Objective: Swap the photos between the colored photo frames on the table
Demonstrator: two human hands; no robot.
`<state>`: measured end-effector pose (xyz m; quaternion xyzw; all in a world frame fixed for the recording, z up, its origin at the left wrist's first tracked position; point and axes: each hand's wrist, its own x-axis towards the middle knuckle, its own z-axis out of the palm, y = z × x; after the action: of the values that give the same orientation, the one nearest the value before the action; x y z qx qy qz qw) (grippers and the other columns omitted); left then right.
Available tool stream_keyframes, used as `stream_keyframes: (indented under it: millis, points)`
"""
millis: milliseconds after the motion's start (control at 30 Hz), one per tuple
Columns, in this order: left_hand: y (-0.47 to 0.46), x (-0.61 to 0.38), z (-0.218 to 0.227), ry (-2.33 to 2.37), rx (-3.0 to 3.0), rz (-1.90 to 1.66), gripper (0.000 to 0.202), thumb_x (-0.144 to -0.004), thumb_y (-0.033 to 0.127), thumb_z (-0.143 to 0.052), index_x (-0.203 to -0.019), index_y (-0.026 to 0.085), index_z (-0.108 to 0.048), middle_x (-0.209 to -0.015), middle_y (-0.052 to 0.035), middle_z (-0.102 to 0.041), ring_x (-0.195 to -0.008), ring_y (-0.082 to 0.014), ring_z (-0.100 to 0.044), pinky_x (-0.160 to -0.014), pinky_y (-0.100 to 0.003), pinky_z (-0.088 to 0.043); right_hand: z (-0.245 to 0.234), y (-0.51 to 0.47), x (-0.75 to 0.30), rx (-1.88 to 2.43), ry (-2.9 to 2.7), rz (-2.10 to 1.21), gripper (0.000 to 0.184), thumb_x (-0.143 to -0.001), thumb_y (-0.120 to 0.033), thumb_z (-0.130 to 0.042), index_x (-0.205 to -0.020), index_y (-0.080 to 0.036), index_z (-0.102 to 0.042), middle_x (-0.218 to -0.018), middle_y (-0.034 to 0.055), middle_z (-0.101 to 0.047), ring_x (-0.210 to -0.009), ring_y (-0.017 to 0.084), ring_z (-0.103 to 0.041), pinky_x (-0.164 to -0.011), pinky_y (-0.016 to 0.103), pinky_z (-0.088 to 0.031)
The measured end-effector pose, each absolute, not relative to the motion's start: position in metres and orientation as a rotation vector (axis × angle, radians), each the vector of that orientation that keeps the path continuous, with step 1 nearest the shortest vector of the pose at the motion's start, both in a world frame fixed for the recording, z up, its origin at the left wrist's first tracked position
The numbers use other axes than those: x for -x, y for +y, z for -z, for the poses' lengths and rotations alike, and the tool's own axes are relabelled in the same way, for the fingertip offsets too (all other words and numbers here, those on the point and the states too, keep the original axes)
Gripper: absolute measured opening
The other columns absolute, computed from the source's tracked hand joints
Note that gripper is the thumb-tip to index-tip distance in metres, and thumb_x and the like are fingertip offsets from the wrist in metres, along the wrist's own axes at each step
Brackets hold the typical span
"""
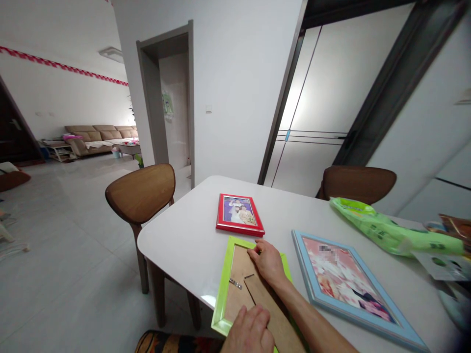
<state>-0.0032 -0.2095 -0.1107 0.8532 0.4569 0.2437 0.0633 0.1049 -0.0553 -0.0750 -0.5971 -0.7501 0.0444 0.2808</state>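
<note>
Green frame (224,282) partly cut off @ btm; hands (269,264) hide pt. backing (241,264).

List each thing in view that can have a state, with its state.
Green frame: face down, back panel showing.
Stand flap: flat or raised, unclear.
Left hand: resting on back panel, fingers bent.
Right hand: on green frame's far end, fingers curled.
Red frame: face up.
Blue frame: face up.
Green packet: opened or sealed, unclear.
Grey doorway: open.
Frosted door: fully shut or not, unclear.

Gap between green frame (241,295) and blue frame (353,284)
</note>
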Motion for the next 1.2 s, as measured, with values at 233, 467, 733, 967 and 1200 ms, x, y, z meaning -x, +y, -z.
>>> stream_keyframes:
  millis: [233,467,733,967,1200]
  points:
    - [-0.208,-0.009,0.127,1.413,-2.488,-0.829,0.03,-0.08,0.011,-0.037,-0.107,0.016,-0.05,-0.115,-0.0097,-0.054,-0.107,-0.0208,-0.048,-0.093,-0.037,-0.04,0.073,-0.051,-0.098,1.608,-1.957,-0.207,0.009,-0.063,-0.015,-0.046,-0.068,-0.017,-0.053,-0.066,0.004,-0.058,-0.065,0.016,-0.051,-0.06,0.026,-0.033]
    - [-0.203,0.004,0.103,1.283,-2.423,-0.881,0.026,-0.073,0.012,-0.045,-0.098,0.016,-0.052,-0.112,-0.013,-0.055,-0.105,-0.0251,-0.049,-0.091,-0.04,-0.039,0.04,-0.06,-0.137,1.512,-1.843,-0.385,0.028,-0.074,-0.039,-0.04,-0.086,-0.017,-0.053,-0.085,0.0053,-0.061,-0.078,0.016,-0.056,-0.069,0.026,-0.04]
    - [-0.206,0.006,-0.013,0.839,-1.475,-1.423,0.015,-0.068,0.019,-0.053,-0.082,0.017,-0.048,-0.12,-0.0122,-0.046,-0.103,-0.0253,-0.049,-0.083,-0.035,-0.041,0.033,-0.132,-0.156,1.287,-0.888,-1.093,0.04,-0.065,-0.043,-0.055,-0.097,-0.019,-0.05,-0.095,0.0047,-0.06,-0.081,0.019,-0.057,-0.069,0.031,-0.044]
    - [-0.194,-0.035,-0.033,0.641,-0.907,-1.493,0.026,-0.069,0.029,-0.06,-0.089,0.017,-0.048,-0.106,-0.0102,-0.055,-0.096,-0.0229,-0.053,-0.083,-0.033,-0.041,0.035,-0.174,-0.123,0.838,-0.481,-1.542,0.06,-0.066,-0.036,-0.06,-0.119,-0.021,-0.037,-0.096,0.0056,-0.063,-0.082,0.019,-0.06,-0.067,0.031,-0.047]
    - [-0.147,-0.062,-0.029,0.684,-0.976,-1.37,0.071,-0.059,0.01,-0.062,-0.121,0.016,-0.026,-0.106,-0.0095,-0.056,-0.095,-0.0215,-0.054,-0.084,-0.033,-0.041,0.01,-0.114,-0.248,1.354,-0.824,-1.033,0.069,-0.065,-0.031,-0.053,-0.127,-0.018,-0.028,-0.08,0.0031,-0.066,-0.06,0.018,-0.062,-0.053,0.029,-0.048]
